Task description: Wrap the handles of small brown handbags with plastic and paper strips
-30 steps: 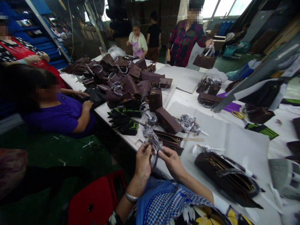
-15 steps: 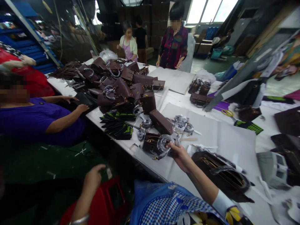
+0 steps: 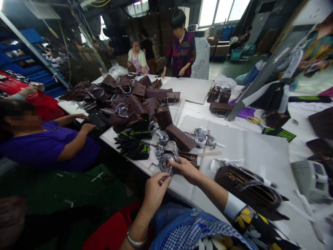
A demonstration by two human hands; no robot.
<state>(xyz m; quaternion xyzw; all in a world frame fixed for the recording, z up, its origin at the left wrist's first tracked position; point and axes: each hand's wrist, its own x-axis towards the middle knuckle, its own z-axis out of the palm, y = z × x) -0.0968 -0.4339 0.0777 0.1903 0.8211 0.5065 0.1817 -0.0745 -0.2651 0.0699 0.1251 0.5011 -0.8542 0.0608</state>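
Note:
My right hand [image 3: 185, 169] pinches a plastic-wrapped coiled strap [image 3: 166, 162] just over the near edge of the white table [image 3: 262, 156]. My left hand [image 3: 155, 190] comes up from below, and its fingertips close on the lower edge of the same wrapped strap. Beside it lie more wrapped straps [image 3: 163, 140] and a small dark brown handbag [image 3: 180, 137]. A larger dark bag [image 3: 249, 189] with a wrapped handle rests to the right of my right forearm.
A heap of brown handbags [image 3: 135, 99] covers the far left of the table, with black-and-green tags [image 3: 134, 144] in front. A person in purple [image 3: 52, 146] sits at the left. Two people stand at the far end. A red stool [image 3: 109, 232] is below.
My left hand rose from down by the red stool to meet the wrapped strap. My right hand drew the strap back from the table toward me.

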